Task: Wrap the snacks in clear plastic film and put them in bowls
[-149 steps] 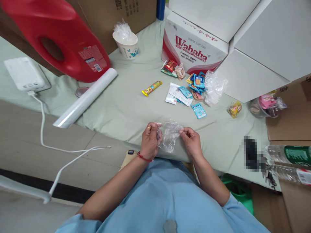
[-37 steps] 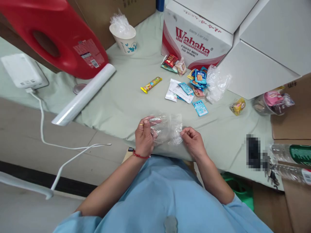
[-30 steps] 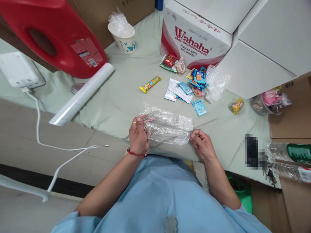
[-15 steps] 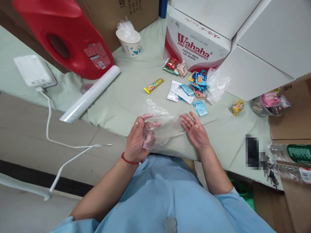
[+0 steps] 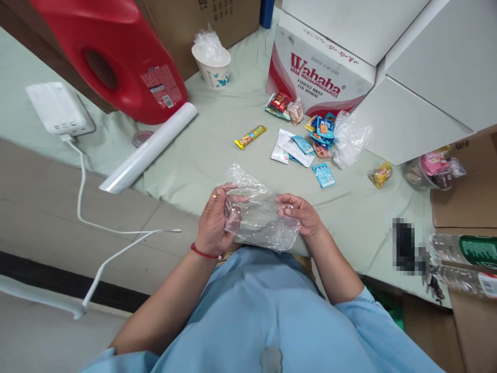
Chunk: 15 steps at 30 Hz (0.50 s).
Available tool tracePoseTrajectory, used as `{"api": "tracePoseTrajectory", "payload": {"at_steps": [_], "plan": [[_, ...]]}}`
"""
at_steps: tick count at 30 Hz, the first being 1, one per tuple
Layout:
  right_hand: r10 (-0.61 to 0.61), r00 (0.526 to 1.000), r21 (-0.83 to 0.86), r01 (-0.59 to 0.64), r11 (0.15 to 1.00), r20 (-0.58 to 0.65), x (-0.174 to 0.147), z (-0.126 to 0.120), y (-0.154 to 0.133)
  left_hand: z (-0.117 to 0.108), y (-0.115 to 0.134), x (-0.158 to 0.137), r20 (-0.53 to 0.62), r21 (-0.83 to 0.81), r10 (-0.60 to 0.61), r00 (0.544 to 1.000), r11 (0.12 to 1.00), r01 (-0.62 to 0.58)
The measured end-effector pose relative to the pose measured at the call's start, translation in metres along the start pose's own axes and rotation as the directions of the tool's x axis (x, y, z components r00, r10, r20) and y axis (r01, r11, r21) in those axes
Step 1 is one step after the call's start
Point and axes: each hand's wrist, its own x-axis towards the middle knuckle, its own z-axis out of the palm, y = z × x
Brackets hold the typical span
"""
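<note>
A clear plastic bag (image 5: 260, 220) is stretched between my two hands, just above the near edge of the cloth-covered table. My left hand (image 5: 215, 217) grips its left side, the thumb outside and some fingers showing through the film. On the other side my right hand (image 5: 301, 213) pinches the bag between thumb and fingers. Beyond the bag lie a yellow snack stick (image 5: 250, 137), white sachets (image 5: 289, 147) with small blue packets, and a lone blue packet (image 5: 324, 175).
A red jug (image 5: 128, 67), a plastic film roll (image 5: 149, 147) and a white power bank (image 5: 58, 109) are at left. A paper cup (image 5: 213, 70) stands behind. Snack packets and crumpled plastic (image 5: 351, 140) lie by the Wahaha box (image 5: 318, 72). Bottles (image 5: 462, 248) lie at right.
My right hand has gone from open beside the bag to closed on its right side. The bag is now spread wider and lower between both hands. The view has shifted slightly.
</note>
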Motion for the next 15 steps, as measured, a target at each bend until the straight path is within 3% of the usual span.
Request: {"api": "tracePoseTrajectory", "payload": {"at_steps": [10,15], "plan": [[0.142,0.985,0.026,-0.145,0.989,0.095,-0.013,-0.030,-0.008,-0.017,0.002,0.011,-0.018,-0.012,0.030,0.999,0.999,-0.030],[0.003,0.998,0.133,-0.012,0.991,0.066,-0.021,-0.040,-0.005,-0.016,0.006,0.015,-0.047,-0.025,0.015,0.999,1.000,-0.016]]}}
